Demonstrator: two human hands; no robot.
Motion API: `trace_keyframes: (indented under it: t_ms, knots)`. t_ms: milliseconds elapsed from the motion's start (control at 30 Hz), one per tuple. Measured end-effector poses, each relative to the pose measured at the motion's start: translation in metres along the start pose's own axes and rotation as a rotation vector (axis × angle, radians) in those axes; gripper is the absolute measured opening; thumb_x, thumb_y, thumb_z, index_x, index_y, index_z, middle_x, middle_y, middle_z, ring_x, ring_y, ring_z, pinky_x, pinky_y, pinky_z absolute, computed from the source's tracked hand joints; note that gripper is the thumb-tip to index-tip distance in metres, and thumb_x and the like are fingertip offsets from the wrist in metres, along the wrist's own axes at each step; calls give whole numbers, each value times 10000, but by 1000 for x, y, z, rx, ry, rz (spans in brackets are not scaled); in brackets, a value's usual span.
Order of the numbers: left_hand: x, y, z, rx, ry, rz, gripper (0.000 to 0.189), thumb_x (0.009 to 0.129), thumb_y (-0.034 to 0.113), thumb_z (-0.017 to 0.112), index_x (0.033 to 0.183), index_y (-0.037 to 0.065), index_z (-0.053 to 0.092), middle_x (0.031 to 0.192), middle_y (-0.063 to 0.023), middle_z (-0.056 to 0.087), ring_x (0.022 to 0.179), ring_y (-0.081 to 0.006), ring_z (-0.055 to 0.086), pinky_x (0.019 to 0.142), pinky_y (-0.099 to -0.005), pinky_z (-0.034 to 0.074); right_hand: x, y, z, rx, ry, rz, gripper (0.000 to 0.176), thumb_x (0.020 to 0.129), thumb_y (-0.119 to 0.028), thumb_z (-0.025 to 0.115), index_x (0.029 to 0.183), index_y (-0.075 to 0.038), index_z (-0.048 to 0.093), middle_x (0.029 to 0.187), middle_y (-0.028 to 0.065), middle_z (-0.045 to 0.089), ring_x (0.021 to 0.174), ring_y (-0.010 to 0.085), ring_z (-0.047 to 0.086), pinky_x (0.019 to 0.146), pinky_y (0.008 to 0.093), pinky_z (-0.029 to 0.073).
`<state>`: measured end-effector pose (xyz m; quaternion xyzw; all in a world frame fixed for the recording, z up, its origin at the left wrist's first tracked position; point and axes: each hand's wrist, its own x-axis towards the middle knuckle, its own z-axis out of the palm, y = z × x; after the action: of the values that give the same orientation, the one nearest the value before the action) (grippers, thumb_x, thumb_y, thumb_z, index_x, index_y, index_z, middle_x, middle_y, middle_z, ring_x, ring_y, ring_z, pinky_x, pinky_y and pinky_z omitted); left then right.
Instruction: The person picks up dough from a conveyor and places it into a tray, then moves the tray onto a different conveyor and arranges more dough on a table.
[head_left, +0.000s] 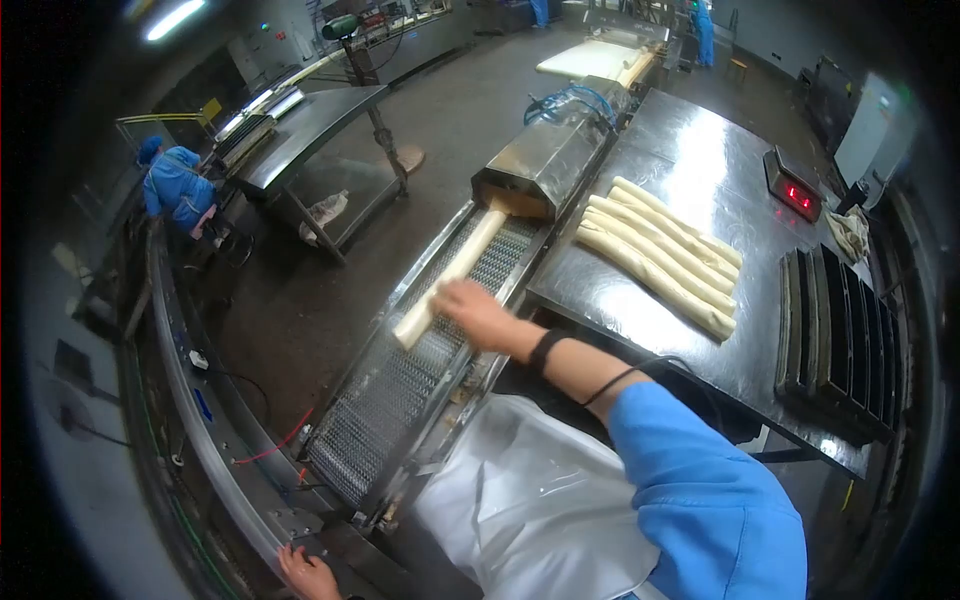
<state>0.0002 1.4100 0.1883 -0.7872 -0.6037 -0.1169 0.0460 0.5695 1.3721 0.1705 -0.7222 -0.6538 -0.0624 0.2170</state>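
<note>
A long pale dough roll (415,325) lies lengthwise on the metal mesh conveyor (375,420), its far end at the mouth of a metal housing (545,160). My right hand (472,312) is over the middle of this roll, fingers curled onto it and slightly blurred. At the lower left, my left hand (308,574) rests by the end of a metal rail (205,440), fingers apart and holding nothing. Several more dough rolls (655,265) lie side by side on the steel table (690,160) to the right.
Black baking tins (835,345) stand in a row at the table's right edge, near a scale with a red display (793,190) and a cloth (850,232). Another person in blue (180,190) is at the left by a second metal table (310,130).
</note>
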Motion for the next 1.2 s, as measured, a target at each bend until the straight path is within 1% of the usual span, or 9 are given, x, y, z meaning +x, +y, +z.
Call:
trace_keyframes:
  t_ms: [200, 400, 500, 533, 633, 767, 867, 1033, 1200]
  knots:
    - [6, -19, 15, -21, 19, -14, 225, 725, -42, 522, 925, -74, 622, 1219, -207, 560, 1257, -362, 429, 1064, -444, 337, 47, -92, 21, -25, -250, -137, 326, 825, -131, 566, 1146, -71, 565, 1156, 116, 567, 1211, 282, 477, 1072, 619, 238]
    - [8, -30, 28, -36, 97, 36, 202, 694, -56, 526, 868, -75, 628, 1154, -209, 585, 1231, -372, 450, 1039, -446, 361, 46, -115, 31, 154, -329, -169, 302, 710, -86, 663, 1010, -100, 627, 1011, 79, 610, 1069, 254, 565, 1032, 518, 340]
    - [8, -31, 28, -43, 94, 18, 195, 707, -52, 525, 869, -72, 632, 1154, -200, 588, 1229, -368, 451, 1036, -449, 362, 16, -72, -10, 845, -19, 63, 400, 669, 50, 635, 1033, -115, 621, 990, 90, 629, 941, 247, 618, 817, 411, 507]
    - [6, -30, 28, -38, 88, 1, 192, 713, -50, 525, 871, -69, 633, 1154, -197, 590, 1230, -366, 451, 1036, -449, 363, 4, -70, -73, 1093, -170, 612, 406, 690, 23, 669, 1063, -126, 609, 981, 76, 620, 923, 218, 619, 770, 369, 529]
    - [6, -30, 28, -41, 98, 15, 196, 714, -48, 529, 876, -67, 637, 1157, -198, 589, 1237, -364, 444, 1038, -445, 363, -67, 36, -84, 1513, 623, 750, 429, 641, 122, 537, 1026, -63, 576, 841, 48, 567, 703, 167, 556, 577, 293, 478]
    - [7, -30, 28, -64, 78, 9, 200, 713, -45, 532, 880, -64, 640, 1169, -196, 583, 1242, -359, 439, 1041, -441, 363, -225, 144, -118, 940, 1058, 1076, 255, 709, 56, 521, 939, -34, 583, 788, 69, 556, 588, 160, 527, 522, 280, 452]
    - [7, -26, 26, -75, 79, 15, 204, 710, -45, 537, 885, -67, 640, 1169, -194, 584, 1249, -353, 433, 1042, -440, 364, -298, 135, -150, 709, 973, 1115, 212, 740, 6, 522, 942, -28, 579, 800, 95, 567, 659, 204, 561, 613, 325, 489]
    - [8, -19, 21, -60, 65, -6, 199, 702, -59, 529, 873, -68, 630, 1170, -188, 582, 1258, -349, 424, 1046, -438, 362, -329, 93, -166, -697, 610, 1074, 432, 783, -234, 650, 1152, -27, 561, 1201, 214, 519, 1106, 361, 502, 959, 435, 414]
    - [9, -20, 21, -52, 68, 8, 198, 691, -73, 528, 863, -65, 626, 1166, -191, 576, 1259, -353, 422, 1047, -440, 359, -360, 132, -176, -170, 384, 1105, 787, 733, -430, 733, 1351, -43, 436, 1425, 268, 324, 1309, 392, 349, 1069, 428, 328]
